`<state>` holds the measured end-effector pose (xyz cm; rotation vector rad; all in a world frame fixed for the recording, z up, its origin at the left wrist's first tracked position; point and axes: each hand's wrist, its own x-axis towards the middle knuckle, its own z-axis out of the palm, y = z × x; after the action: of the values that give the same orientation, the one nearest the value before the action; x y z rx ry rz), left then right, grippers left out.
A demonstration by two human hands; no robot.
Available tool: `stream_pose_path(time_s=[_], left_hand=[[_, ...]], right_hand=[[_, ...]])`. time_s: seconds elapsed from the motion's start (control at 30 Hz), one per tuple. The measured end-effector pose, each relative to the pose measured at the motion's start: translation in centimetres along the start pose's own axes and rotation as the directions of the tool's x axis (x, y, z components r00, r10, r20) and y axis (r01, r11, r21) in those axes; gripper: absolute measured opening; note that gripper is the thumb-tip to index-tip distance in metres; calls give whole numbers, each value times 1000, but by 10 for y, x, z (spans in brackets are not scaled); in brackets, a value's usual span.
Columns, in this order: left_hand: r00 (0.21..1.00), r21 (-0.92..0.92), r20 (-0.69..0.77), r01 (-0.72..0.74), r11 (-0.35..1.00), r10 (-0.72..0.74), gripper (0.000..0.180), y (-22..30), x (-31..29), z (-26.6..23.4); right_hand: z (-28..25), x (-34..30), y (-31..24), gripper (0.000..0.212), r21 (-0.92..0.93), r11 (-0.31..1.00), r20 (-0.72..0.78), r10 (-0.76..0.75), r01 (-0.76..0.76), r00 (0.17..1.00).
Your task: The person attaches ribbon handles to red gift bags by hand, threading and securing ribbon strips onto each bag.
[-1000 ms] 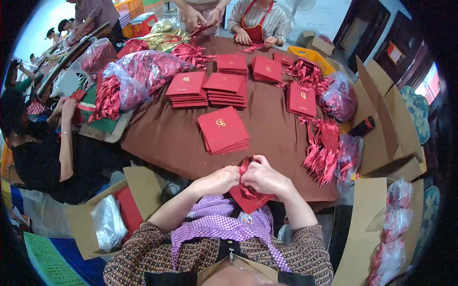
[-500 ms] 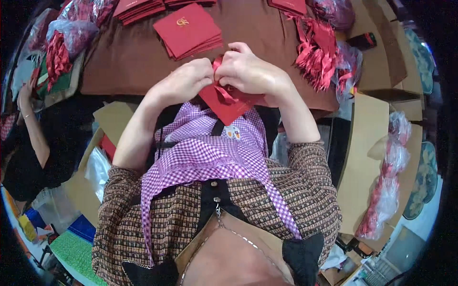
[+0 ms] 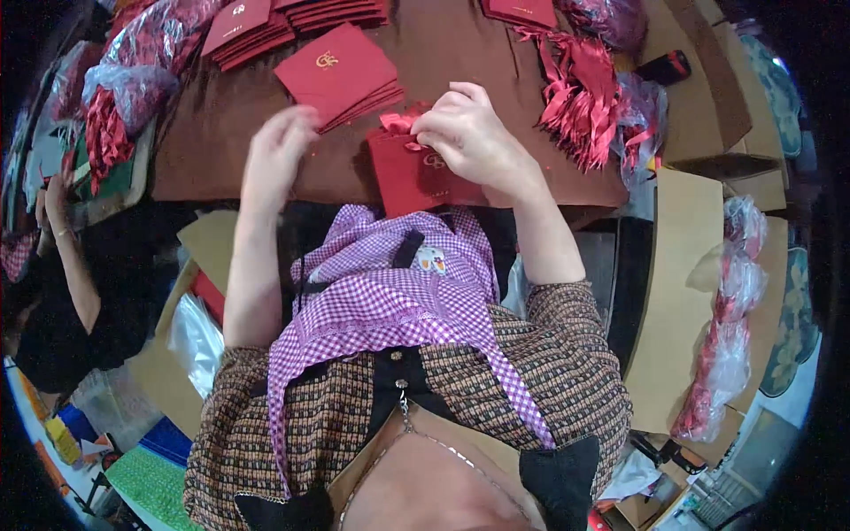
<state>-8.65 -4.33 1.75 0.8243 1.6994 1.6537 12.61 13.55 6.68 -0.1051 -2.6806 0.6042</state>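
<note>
A flat red card sleeve (image 3: 398, 177) with a gold emblem lies at the table's near edge, just in front of me. Red ribbon (image 3: 400, 121) forms a loop or bow at its top. My right hand (image 3: 474, 137) pinches that ribbon between thumb and fingers and covers part of the sleeve. Off to the left, my left hand (image 3: 276, 159) is raised, its fingers loosely bent, slightly blurred and apart, with nothing seen in them. Beyond it lies a stack of similar red sleeves (image 3: 341, 75), close to its fingertips.
More red stacks (image 3: 248, 34) lie farther back on the brown cloth (image 3: 478, 53). Loose red ribbons (image 3: 580, 97) bunch at the right, beside cardboard boxes (image 3: 682, 292). Plastic-wrapped ribbon bundles (image 3: 133, 84) sit at the left, near another person's arm (image 3: 75, 265).
My left hand has let go of the ribbon and moved left, away from my right hand. The sleeve now lies flatter at the table edge, its emblem showing.
</note>
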Motion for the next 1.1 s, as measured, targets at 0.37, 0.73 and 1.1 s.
stream_pose_path(time_s=[0.37,0.73,1.1], left_hand=[[909,-254,416,124,959,-7,28,-15,-28,49],[894,264,411,-305,915,179,25,-9,-32,47],[521,784,445,-620,-35,728,38,23,-36,46]], right_hand=[[-4,15,17,19,427,864,-119,348,-269,930],[-12,22,16,29,537,816,84,-303,213,949],[-64,-30,-27,14,-83,982,-31,-172,168,985]])
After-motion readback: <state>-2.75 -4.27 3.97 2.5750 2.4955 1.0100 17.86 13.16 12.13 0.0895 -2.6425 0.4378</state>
